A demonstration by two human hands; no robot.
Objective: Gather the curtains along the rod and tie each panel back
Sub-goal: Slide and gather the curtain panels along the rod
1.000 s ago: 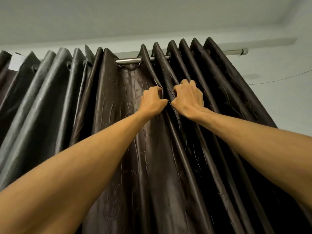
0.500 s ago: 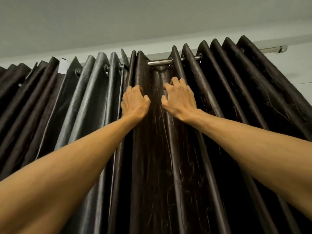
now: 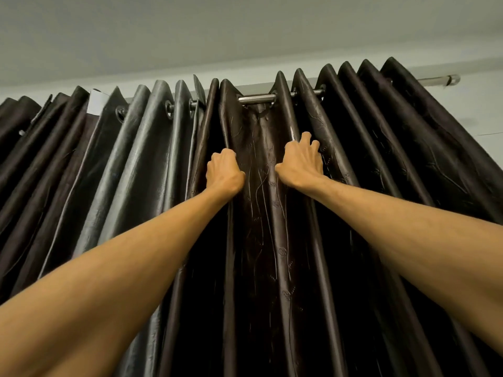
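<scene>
Dark brown shiny curtains hang in deep pleats from a metal rod (image 3: 255, 98) near the ceiling. A left panel (image 3: 114, 164) and a right panel (image 3: 381, 148) meet around a flatter stretch of fabric (image 3: 258, 170) in the middle. My left hand (image 3: 223, 172) grips a pleat edge at the left side of that stretch, fingers curled into the fold. Across the stretch, my right hand (image 3: 300, 161) has its fingers hooked around the pleat at the right side. Both arms reach up and forward.
The rod's right end (image 3: 446, 79) sticks out past the last pleat against a pale wall. A white label (image 3: 95, 103) shows at the top of the left panel. The ceiling is just above the rod.
Both hands left the pleat where they were close together and moved left onto the flatter stretch. They now sit farther apart, each on its own pleat. The view shifted left.
</scene>
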